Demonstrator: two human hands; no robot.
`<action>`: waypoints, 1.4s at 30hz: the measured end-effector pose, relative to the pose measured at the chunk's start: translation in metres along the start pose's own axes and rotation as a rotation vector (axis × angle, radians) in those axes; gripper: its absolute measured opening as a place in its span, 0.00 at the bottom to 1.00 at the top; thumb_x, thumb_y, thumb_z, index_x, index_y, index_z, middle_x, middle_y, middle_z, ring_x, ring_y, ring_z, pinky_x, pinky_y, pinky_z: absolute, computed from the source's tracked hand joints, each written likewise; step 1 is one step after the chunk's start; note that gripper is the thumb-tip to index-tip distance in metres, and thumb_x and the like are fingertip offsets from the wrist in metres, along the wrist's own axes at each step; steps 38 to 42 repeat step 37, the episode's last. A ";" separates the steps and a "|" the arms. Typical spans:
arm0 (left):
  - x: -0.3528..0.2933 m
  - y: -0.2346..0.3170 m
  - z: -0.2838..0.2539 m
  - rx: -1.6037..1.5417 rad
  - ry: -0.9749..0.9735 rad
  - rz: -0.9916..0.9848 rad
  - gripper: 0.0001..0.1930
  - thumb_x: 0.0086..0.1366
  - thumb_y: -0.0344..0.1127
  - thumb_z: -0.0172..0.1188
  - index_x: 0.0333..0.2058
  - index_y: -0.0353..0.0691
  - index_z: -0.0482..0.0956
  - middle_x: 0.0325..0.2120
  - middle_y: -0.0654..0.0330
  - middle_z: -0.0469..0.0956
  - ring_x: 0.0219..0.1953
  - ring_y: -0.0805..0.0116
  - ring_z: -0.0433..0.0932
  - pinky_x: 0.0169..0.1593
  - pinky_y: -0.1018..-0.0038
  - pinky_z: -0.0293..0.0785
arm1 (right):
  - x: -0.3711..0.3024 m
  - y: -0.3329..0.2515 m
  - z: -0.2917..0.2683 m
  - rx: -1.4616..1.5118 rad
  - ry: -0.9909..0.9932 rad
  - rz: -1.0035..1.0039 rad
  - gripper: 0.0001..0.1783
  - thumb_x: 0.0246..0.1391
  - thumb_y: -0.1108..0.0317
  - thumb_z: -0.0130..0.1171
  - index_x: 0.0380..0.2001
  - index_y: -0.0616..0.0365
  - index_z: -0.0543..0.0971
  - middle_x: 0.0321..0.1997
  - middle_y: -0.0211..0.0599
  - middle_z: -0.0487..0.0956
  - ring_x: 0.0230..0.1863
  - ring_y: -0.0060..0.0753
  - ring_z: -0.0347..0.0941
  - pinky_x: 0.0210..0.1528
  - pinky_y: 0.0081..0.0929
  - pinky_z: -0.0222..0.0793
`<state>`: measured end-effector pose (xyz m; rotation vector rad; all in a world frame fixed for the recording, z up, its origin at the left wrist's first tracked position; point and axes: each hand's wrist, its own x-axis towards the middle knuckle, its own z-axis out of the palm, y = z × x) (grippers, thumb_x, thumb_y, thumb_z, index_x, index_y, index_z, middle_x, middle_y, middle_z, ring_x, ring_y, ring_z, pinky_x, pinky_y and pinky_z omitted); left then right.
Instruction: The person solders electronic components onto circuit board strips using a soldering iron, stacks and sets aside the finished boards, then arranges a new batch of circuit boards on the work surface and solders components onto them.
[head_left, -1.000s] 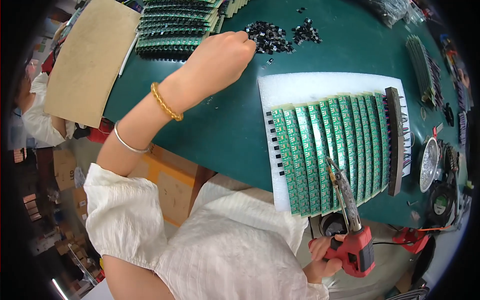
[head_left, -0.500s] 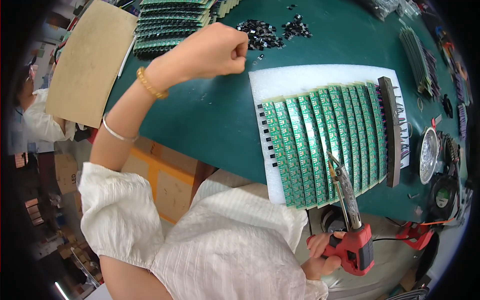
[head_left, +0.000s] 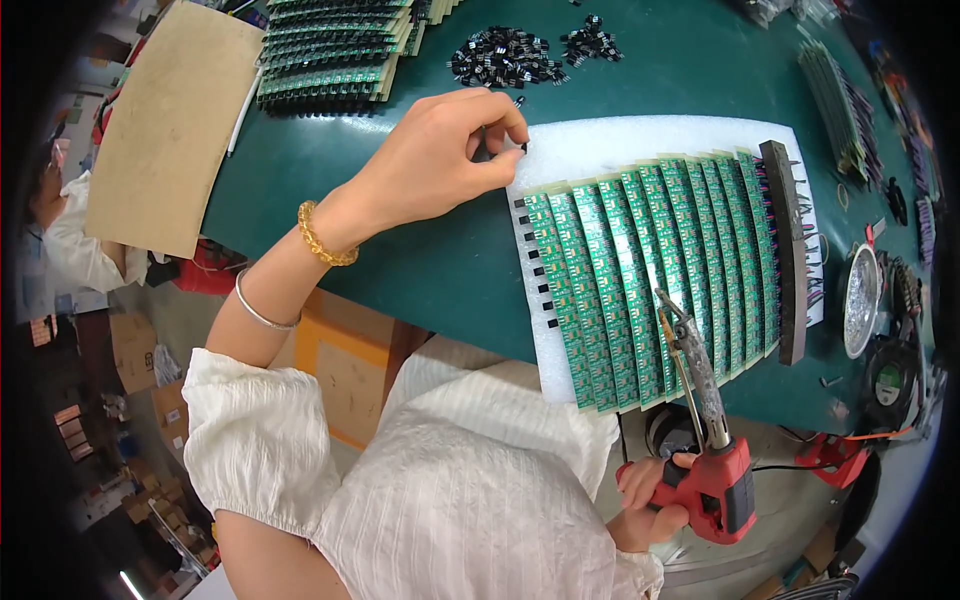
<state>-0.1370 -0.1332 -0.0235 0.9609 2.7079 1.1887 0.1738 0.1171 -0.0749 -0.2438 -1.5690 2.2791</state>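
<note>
Green circuit boards (head_left: 650, 270) fanned in an overlapping row on a white foam sheet (head_left: 620, 145), right of centre. Left hand (head_left: 440, 160) at 12 o'clock of the picture, thumb and forefinger pinched tight on a small black part (head_left: 523, 147), held just over the foam's near-left corner, beside the first board. Right hand (head_left: 650, 495) low at 5 o'clock, wrapped around the grip of a red soldering gun (head_left: 715, 480), tip resting over the row's lower edge.

Judged as the placing step: part picked, not yet seated. Next move seemingly calls for a fine lowering onto the leftmost board's edge, in line with the black tabs along its side, then bringing the tip across from 5 o'clock.

Around: heap of black parts (head_left: 505, 58) at 12 o'clock, stacked boards (head_left: 330, 50) at 11, cardboard sheet (head_left: 170, 120) at 10, dark bar (head_left: 785, 250) closing the row at 3, metal dish (head_left: 862, 300) beyond it. Nothing between pinch and board; only the gun's long barrel lying over the lower boards, likely to crowd the work.
</note>
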 end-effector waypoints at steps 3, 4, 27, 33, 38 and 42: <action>0.007 0.001 -0.003 0.048 -0.047 0.070 0.05 0.55 0.27 0.61 0.31 0.36 0.76 0.22 0.65 0.71 0.20 0.78 0.63 0.24 0.80 0.62 | 0.003 -0.009 0.010 -0.036 -0.002 0.007 0.40 0.54 0.37 0.54 0.51 0.64 0.61 0.10 0.28 0.63 0.09 0.25 0.60 0.15 0.24 0.58; 0.006 0.002 -0.004 0.050 -0.045 0.066 0.05 0.55 0.27 0.61 0.31 0.36 0.76 0.22 0.65 0.71 0.20 0.78 0.63 0.24 0.80 0.62 | 0.005 -0.008 0.010 -0.043 -0.013 0.010 0.40 0.54 0.36 0.54 0.51 0.64 0.61 0.10 0.27 0.63 0.09 0.25 0.60 0.15 0.24 0.58; -0.029 0.041 0.001 -0.105 0.036 -0.099 0.05 0.50 0.25 0.62 0.26 0.33 0.75 0.22 0.63 0.73 0.22 0.77 0.67 0.27 0.80 0.66 | 0.002 -0.006 0.003 -0.025 -0.057 0.021 0.42 0.51 0.34 0.55 0.52 0.62 0.62 0.09 0.27 0.64 0.09 0.25 0.59 0.15 0.23 0.58; -0.090 0.081 0.060 -0.133 0.155 0.124 0.13 0.38 0.18 0.65 0.26 0.35 0.76 0.22 0.59 0.72 0.22 0.69 0.72 0.23 0.77 0.68 | -0.008 -0.013 0.000 -0.031 -0.109 0.051 0.43 0.50 0.33 0.56 0.51 0.62 0.63 0.10 0.26 0.65 0.09 0.25 0.60 0.15 0.24 0.59; -0.092 0.076 0.075 -0.034 0.278 0.087 0.12 0.40 0.18 0.66 0.27 0.36 0.77 0.23 0.59 0.73 0.21 0.69 0.72 0.23 0.77 0.68 | -0.013 -0.017 -0.003 -0.103 -0.113 0.047 0.43 0.51 0.34 0.56 0.54 0.61 0.62 0.10 0.28 0.66 0.10 0.26 0.63 0.16 0.26 0.62; -0.092 0.076 0.075 -0.034 0.278 0.087 0.12 0.40 0.18 0.66 0.27 0.36 0.77 0.23 0.59 0.73 0.21 0.69 0.72 0.23 0.77 0.68 | -0.013 -0.017 -0.003 -0.103 -0.113 0.047 0.43 0.51 0.34 0.56 0.54 0.61 0.62 0.10 0.28 0.66 0.10 0.26 0.63 0.16 0.26 0.62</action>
